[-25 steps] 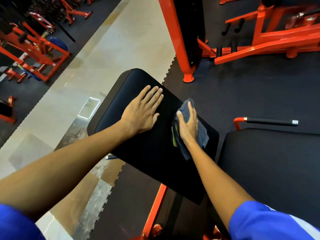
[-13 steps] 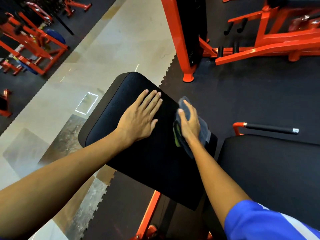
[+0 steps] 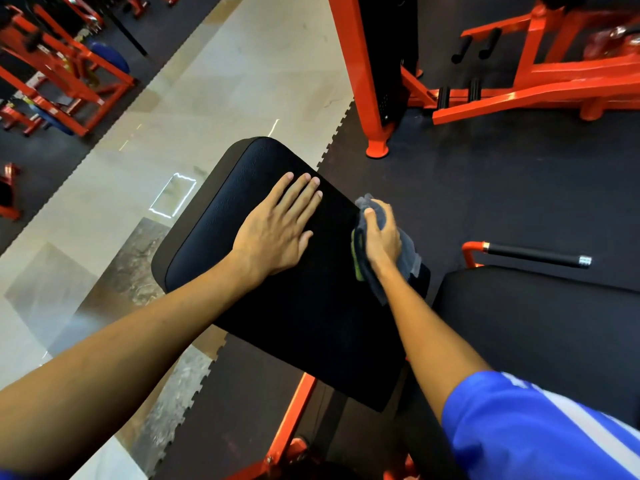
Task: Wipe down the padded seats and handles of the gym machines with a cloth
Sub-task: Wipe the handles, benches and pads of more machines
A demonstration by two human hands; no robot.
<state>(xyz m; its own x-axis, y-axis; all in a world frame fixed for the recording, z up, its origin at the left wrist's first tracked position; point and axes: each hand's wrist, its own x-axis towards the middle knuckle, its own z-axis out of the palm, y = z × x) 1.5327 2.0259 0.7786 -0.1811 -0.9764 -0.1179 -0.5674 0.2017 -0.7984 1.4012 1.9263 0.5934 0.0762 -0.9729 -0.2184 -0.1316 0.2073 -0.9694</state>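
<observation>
Cloth [image 3: 408,254], grey, gripped by right hand [image 3: 381,237] against padded seat's [image 3: 294,313] right edge; left hand [image 3: 273,233] lay flat, fingers straight, on seat top.

Both my bare forearms reach forward from the bottom of the view. My left arm comes in from the lower left, nearly straight. My left hand [image 3: 277,230] lies palm down, flat on the padded seat [image 3: 311,313], fingers [image 3: 298,195] straight and close together, thumb set apart to the right. My right arm, in a short blue sleeve [image 3: 519,427], runs up from the lower right. My right hand [image 3: 382,242] curls over a grey cloth [image 3: 410,256], thumb pointing forward on it.
</observation>
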